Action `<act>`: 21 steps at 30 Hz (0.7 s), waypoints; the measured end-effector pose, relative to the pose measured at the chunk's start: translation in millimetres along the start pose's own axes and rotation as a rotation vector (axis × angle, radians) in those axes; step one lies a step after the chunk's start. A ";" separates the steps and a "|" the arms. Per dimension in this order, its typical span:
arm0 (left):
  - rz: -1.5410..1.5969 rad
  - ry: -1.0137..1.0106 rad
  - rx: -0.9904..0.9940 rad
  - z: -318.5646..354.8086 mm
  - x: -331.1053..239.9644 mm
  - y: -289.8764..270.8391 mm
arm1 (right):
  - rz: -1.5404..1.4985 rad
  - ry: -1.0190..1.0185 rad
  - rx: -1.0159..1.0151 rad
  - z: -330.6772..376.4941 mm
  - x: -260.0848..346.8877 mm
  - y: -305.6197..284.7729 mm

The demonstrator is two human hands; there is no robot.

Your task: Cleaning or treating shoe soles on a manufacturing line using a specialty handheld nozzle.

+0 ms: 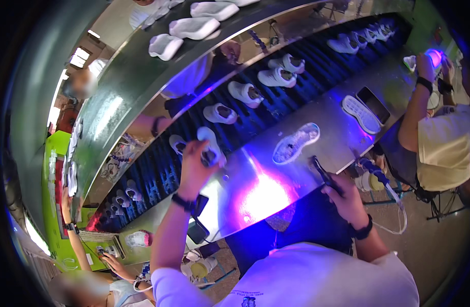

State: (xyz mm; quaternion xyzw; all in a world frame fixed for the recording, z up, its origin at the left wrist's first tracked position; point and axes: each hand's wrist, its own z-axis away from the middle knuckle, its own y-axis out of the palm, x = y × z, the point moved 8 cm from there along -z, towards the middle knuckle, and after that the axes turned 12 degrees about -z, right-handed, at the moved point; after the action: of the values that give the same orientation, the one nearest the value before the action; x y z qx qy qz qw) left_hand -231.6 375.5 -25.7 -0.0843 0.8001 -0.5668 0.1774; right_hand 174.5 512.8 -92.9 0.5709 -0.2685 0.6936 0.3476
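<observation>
My left hand (193, 159) grips a white shoe (206, 135) by its side, over the near edge of the dark slatted conveyor (194, 135). Another white shoe (177, 144) sits on the conveyor just left of it. In my right hand (346, 198) is a slim black tool (324, 175), pointing up and left over the metal table; its exact kind is unclear. Beyond that tool a white shoe sole (296, 143) lies with its hollow inner side up. A bright pink-violet patch of light covers the metal table (235, 179) between my hands.
More white shoes (277, 78) stand along the conveyor. Further right are another sole (361, 113) and a black phone-like slab (374, 105). Upper shelf (112, 102) carries white shoes (194, 28). A co-worker (444, 143) holds a violet-lit item at right; another person (112, 286) works at lower left.
</observation>
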 end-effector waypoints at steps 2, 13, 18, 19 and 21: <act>0.064 0.112 0.082 63.4 -39.4 -0.5 | 0.167 -0.145 0.043 -9.3 15.7 14.8; 0.048 -0.204 0.139 136.6 -68.2 17.7 | 0.133 -0.273 0.220 11.6 81.8 64.8; 0.998 -0.423 -0.155 159.9 -98.6 -26.8 | 0.266 -0.397 0.278 45.9 110.9 72.6; 0.998 -0.439 -0.165 166.4 -99.7 -34.1 | 0.271 -0.393 0.295 48.1 110.5 75.0; 0.498 -0.068 -0.379 171.8 -123.2 -75.0 | 0.320 -0.443 0.364 49.9 111.8 82.7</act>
State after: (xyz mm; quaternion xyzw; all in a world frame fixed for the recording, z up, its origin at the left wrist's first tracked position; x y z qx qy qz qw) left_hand -57.6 240.5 17.3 0.0638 0.8811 -0.3438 0.3185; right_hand 127.6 443.3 28.7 0.7111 -0.2954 0.6352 0.0595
